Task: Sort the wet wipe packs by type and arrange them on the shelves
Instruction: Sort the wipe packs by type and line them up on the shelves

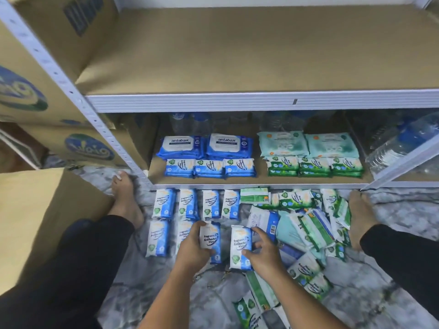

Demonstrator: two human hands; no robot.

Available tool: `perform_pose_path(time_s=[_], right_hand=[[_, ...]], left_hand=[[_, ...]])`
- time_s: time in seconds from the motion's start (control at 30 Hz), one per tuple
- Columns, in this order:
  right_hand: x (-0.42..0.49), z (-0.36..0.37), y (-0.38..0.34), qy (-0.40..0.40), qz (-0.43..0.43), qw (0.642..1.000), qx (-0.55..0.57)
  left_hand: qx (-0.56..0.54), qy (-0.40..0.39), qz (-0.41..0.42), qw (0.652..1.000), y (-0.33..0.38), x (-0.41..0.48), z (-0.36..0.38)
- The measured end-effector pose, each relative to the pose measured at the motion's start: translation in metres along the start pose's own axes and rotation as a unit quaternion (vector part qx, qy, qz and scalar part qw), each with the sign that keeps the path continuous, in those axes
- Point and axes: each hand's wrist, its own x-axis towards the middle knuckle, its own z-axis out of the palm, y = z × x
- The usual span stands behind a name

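My left hand (191, 250) grips a small blue antibacterial wipe pack (212, 238) above the marble floor. My right hand (263, 255) holds a second blue pack (240, 245) beside it. Several more blue packs (197, 204) lie in neat rows on the floor in front of the rack. A mixed heap of green and blue packs (308, 231) spreads to the right. On the bottom shelf (156, 172) stand two large antabax packs (204, 144), small blue packs (210, 167), two pale green packs (308, 144) and small green packs (314, 165).
The upper shelf board (249, 48) is bare. Cardboard boxes (31, 96) stand at the left, one box (35, 217) by my left leg. Water bottles (403, 143) lie behind and right of the packs. My feet (126, 200) rest at each side of the rack's front.
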Motion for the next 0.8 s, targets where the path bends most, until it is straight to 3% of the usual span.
perform_pose_path(time_s=[0.17, 0.5, 0.67, 0.8], right_hand=[[0.031, 0.026, -0.005, -0.006, 0.022, 1.0, 0.008], [0.09, 0.062, 0.002, 0.002, 0.04, 0.996, -0.081], [0.086, 0.059, 0.009, 0.021, 0.015, 0.983, -0.182], [0.087, 0.063, 0.003, 0.024, 0.015, 0.969, -0.245]], left_hand=[[0.049, 0.007, -0.011, 0.999, -0.007, 0.031, 0.007], [0.162, 0.015, -0.015, 0.987, -0.023, 0.093, 0.031], [0.254, 0.012, -0.026, 0.967, -0.02, 0.103, 0.04], [0.36, 0.017, -0.043, 0.932, -0.014, 0.106, 0.041]])
